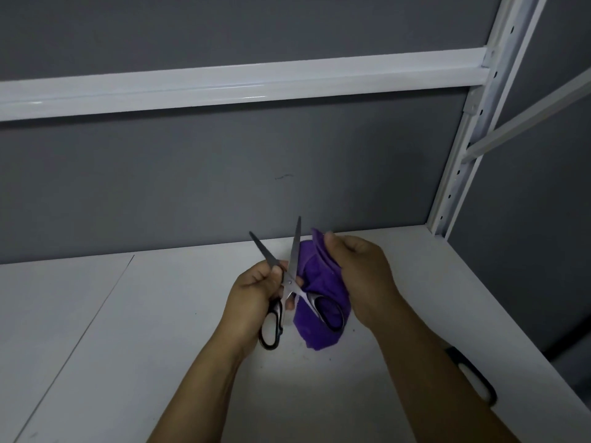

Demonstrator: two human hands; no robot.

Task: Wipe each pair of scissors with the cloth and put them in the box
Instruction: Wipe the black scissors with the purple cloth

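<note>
We hold the scissors (pixel 289 282) over the middle of the bench (pixel 128 314), in our left hand (pixel 252 292), blades spread and pointing away toward the back wall (pixel 224 187). The cloth (pixel 319 282) sits just right of them, in our right hand (pixel 361 273). A second handle (pixel 476 378) lies at the bench's right edge, beside our right forearm.

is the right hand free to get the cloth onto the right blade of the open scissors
Probably yes. The right hand holds the purple cloth right beside the scissors, which the left hand holds open; nothing lies between cloth and blade.
</note>
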